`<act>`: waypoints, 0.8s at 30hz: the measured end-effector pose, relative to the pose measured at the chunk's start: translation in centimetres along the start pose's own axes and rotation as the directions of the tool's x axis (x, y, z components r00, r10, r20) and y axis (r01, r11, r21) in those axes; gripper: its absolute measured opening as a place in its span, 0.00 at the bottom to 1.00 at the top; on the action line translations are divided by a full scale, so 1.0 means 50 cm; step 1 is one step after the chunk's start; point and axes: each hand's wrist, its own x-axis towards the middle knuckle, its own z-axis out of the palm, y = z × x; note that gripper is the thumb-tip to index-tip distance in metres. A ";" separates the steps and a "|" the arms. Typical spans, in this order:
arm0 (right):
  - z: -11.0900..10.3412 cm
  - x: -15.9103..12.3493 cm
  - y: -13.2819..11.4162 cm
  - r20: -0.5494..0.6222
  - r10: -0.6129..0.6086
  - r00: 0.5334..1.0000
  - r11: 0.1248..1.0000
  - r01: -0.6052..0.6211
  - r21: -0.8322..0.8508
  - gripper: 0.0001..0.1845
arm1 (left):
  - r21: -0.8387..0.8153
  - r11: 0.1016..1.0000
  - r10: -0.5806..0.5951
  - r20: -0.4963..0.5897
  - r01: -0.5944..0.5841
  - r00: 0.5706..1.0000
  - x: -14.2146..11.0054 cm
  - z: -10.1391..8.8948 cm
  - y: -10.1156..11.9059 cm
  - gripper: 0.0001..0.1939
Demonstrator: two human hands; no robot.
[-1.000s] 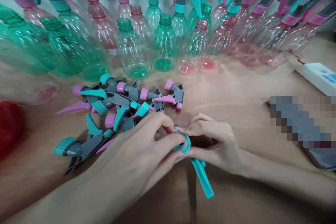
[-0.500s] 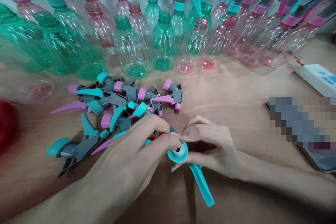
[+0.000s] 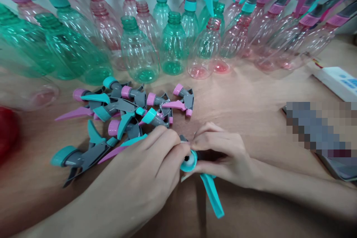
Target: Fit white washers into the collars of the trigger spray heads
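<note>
A grey trigger spray head with a turquoise collar and trigger (image 3: pixel 212 195) is held between my two hands over the table. My right hand (image 3: pixel 224 152) is closed around its body, with the collar's open end facing me. On the collar's left rim, the fingers of my left hand (image 3: pixel 149 167) are pinched together. A white insert with a dark hole shows inside the collar. The far part of the body is hidden by my fingers. Left of my hands, more spray heads (image 3: pixel 131 95) with pink or turquoise parts lie in a loose pile.
Behind the pile stand several clear green bottles (image 3: pixel 141 55) and pink bottles (image 3: pixel 202 57), some capped with spray heads. A phone-like device (image 3: pixel 343 173), partly pixelated, and a white box (image 3: pixel 334 81) lie at the right. Something red (image 3: pixel 7 132) shows at the left edge.
My left fingers have curled in tighter at the collar, now covering more of its left side. The spray head has shifted slightly left. My right hand keeps its grip.
</note>
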 end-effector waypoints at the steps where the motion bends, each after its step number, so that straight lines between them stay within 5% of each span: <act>1: 0.000 0.000 0.000 -0.004 0.001 1.000 1.000 -0.001 -0.005 0.12 | 0.078 0.996 0.050 0.006 -0.050 0.999 0.003 -0.001 0.001 0.20; 3: 0.000 0.000 0.000 0.005 0.000 1.000 1.000 0.000 -0.018 0.13 | 0.111 0.993 0.049 -0.001 -0.048 0.999 0.006 -0.002 0.003 0.19; 10: 0.000 0.001 -0.003 0.038 -0.005 0.999 1.000 0.006 -0.022 0.12 | -0.149 0.982 -0.110 0.042 0.115 0.993 -0.007 0.007 0.003 0.14; 18: 0.000 0.000 -0.001 0.057 0.000 0.998 1.000 0.000 -0.005 0.10 | -0.437 0.888 -0.105 0.118 0.147 0.987 0.011 0.001 -0.015 0.13; 24: 0.004 0.003 -0.001 0.037 -0.011 0.999 1.000 0.011 0.002 0.12 | -0.441 0.874 -0.195 0.065 0.203 0.979 0.002 0.001 -0.020 0.16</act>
